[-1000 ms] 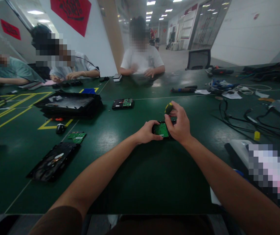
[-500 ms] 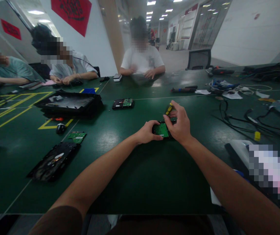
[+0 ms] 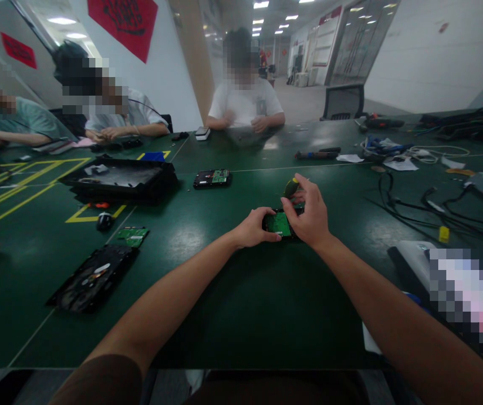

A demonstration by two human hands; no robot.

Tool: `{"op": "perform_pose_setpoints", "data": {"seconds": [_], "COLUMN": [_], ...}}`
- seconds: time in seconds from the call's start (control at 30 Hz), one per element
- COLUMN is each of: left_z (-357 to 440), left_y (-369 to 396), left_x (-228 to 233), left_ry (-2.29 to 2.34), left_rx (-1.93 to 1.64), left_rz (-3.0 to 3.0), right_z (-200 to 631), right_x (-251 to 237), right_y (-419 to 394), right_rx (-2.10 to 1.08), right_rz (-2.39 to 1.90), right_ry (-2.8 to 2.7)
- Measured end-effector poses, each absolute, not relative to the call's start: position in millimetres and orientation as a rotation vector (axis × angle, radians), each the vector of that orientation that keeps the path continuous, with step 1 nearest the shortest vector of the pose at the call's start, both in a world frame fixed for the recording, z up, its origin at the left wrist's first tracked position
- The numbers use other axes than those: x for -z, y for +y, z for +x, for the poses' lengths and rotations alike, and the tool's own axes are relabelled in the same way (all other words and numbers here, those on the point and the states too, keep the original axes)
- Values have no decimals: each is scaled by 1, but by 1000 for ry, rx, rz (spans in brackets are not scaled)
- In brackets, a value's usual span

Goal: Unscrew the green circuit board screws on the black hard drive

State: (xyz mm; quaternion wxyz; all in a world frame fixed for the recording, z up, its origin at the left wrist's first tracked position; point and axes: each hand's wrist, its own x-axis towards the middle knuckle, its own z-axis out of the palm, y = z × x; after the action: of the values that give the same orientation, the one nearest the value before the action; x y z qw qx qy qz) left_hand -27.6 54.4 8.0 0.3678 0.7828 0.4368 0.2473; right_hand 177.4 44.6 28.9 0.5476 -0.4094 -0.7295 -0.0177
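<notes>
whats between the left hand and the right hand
In the head view, a black device with a green circuit board lies between the left hand, gripping it, and the right hand, holding a yellow-and-dark tool handle.

Office-style workshop, long green worktable [image 3: 241, 315], loose circuit board [image 3: 132, 236], cables [image 3: 434, 206], mesh-backed chair [image 3: 343, 101], glass doors [image 3: 357, 50], ceiling lights [image 3: 260, 5]

Black characters [image 3: 124, 21] on red poster [image 3: 145, 48], illegible

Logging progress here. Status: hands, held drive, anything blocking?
Left hand gripping drive. Right hand holding screwdriver. Drive green side up, partly hidden by right hand.
</notes>
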Motion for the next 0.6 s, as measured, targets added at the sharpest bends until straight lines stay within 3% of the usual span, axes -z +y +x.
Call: {"op": "perform_pose_setpoints", "data": {"seconds": [0.6], "left_z": [-27], "left_y": [54], "left_x": [-11], "left_ry": [1110], "left_rx": [-626], "left_rz": [2040], "right_z": [176], "right_x": [-32], "right_y": [42], "right_rx": [82], "right_rz": [-975], "right_ry": [-1715]}}
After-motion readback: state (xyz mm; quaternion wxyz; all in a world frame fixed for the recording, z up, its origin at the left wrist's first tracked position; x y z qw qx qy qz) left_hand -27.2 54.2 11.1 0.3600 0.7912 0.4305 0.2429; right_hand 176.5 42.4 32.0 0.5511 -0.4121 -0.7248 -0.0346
